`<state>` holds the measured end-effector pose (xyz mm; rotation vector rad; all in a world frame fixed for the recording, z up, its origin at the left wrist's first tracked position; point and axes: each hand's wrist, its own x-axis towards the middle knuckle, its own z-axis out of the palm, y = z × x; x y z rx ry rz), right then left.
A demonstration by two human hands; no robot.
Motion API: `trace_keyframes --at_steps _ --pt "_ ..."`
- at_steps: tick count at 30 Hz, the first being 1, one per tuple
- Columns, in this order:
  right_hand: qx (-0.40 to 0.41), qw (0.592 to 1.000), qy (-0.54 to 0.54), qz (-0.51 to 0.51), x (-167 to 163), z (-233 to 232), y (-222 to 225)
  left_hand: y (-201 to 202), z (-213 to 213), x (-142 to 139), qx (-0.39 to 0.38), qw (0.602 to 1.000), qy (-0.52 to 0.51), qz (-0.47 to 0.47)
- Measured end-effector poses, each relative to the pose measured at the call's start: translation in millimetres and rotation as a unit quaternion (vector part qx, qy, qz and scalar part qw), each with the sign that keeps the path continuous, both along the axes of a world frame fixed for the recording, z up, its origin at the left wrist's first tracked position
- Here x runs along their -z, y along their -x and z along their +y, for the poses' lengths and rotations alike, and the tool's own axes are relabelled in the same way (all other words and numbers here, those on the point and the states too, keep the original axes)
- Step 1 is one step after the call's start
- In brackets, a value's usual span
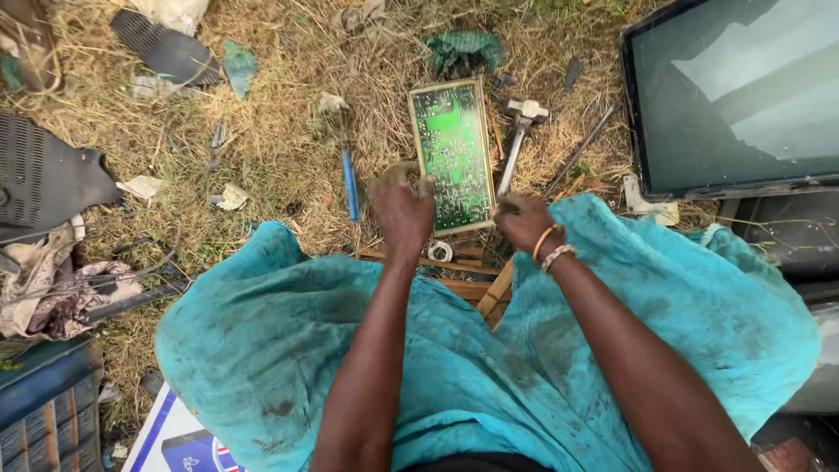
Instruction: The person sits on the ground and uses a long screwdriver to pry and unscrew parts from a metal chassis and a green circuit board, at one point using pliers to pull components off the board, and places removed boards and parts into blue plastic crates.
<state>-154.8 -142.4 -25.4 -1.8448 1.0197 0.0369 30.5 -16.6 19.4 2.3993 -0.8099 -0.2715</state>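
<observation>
Nearest the camera, a stained turquoise cloth (288,350) drapes over the person's knees, soft and creased. Both bare forearms reach forward over it. The left hand (404,212) curls its fingers on the near left edge of a green circuit board (453,153), a flat rectangle with a pale rim lying on dry straw-like grass (280,131). The right hand (523,223) (two bangles on its wrist) is closed around the shaft of a metal hammer (522,118), whose head lies just right of the board. A blue pen-like stick (350,185) lies left of the board. Farther right stands a dark flat screen (734,96), glossy and black-framed. At the lower left corner sits a white and blue printed carton (179,441).
</observation>
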Motion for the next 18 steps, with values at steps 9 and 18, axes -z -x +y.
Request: trace_keyframes --at_steps 9,18 --pt "0.174 0.98 -0.06 0.079 36 -6 48 87 -77 109 0.108 0.968 -0.215 0.067" --pt "0.02 0.964 -0.07 0.255 84 10 14 31 -43 117 0.005 0.963 -0.153 0.221"
